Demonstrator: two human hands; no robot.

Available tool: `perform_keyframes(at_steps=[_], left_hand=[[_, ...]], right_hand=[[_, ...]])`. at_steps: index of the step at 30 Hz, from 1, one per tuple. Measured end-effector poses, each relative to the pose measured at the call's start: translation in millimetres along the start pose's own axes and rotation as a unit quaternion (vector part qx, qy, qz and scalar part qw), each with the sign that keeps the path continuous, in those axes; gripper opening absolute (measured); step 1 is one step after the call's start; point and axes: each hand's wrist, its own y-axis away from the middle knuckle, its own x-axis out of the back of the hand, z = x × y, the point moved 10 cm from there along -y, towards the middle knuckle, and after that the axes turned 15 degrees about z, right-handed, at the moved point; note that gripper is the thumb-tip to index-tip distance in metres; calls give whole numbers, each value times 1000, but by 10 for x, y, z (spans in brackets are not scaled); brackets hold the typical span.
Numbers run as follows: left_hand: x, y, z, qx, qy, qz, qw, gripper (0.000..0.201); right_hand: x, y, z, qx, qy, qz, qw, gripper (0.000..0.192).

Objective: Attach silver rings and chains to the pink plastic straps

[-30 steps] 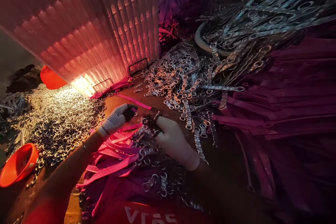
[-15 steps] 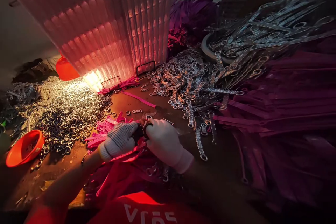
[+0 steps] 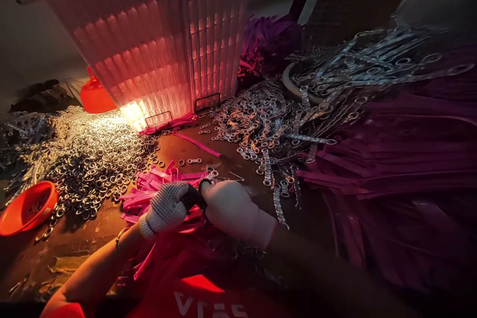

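Drawn a little nearer since half a second ago, both gloved hands now meeting over the pink straps at the near middle of the desk. Left hand and right hand, fingers curled tight, pinching one dark strap end between them. Heaps of metal rings left, orange bowl far left.

Your left hand wears a dotted knit glove and a wrist bangle; your right hand a plain white glove.
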Motion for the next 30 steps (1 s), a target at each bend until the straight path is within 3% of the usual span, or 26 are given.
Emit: perform_keyframes(at_steps=[5, 7, 9, 10, 12, 13, 14, 16, 18, 20, 23, 26, 30], left_hand=[[-49, -36, 74, -53, -28, -45, 997, 21], [113, -85, 93, -75, -51, -47, 995, 20], [399, -134, 47, -70, -76, -30, 994, 23], [544, -141, 0, -56, -75, -30, 995, 24], [733, -94, -90, -26, -32, -66, 997, 22], [761, -41, -125, -17, -1, -103, 995, 22], [754, 24, -160, -12, 26, -143, 989, 26], [694, 129, -286, -5, 42, -200, 979, 38], [633, 132, -540, 11, -1, -199, 980, 33], [640, 23, -895, 40, -69, -147, 986, 28], [855, -250, -1495, 100, -148, -30, 983, 20], [1333, -606, -2075, 160, -189, 96, 964, 16], [2107, -1175, -2686, 219, -201, 240, 924, 26]], right_hand=[[-44, 33, -120, 52, 7, -9, 999, 17], [45, 51, -32, 48, -27, -18, 998, 16], [141, 80, 77, 63, -132, -52, 988, 10], [168, 95, 127, 78, -212, -85, 970, 7], [181, 71, 239, 93, -386, -156, 904, 15], [139, -12, 340, 78, -445, -171, 876, 22], [58, -168, 487, 44, -472, -152, 867, 29], [-225, -573, 868, -60, -395, -51, 915, 34], [-666, -895, 1041, -112, -205, -35, 972, 32], [-1072, -1168, 974, -110, -146, -48, 982, 31], [-1491, -1394, 869, -89, -104, -65, 988, 26], [-1690, -1377, 867, -70, -85, -78, 991, 16], [-1733, -1196, 921, -48, -78, -40, 995, 15]])
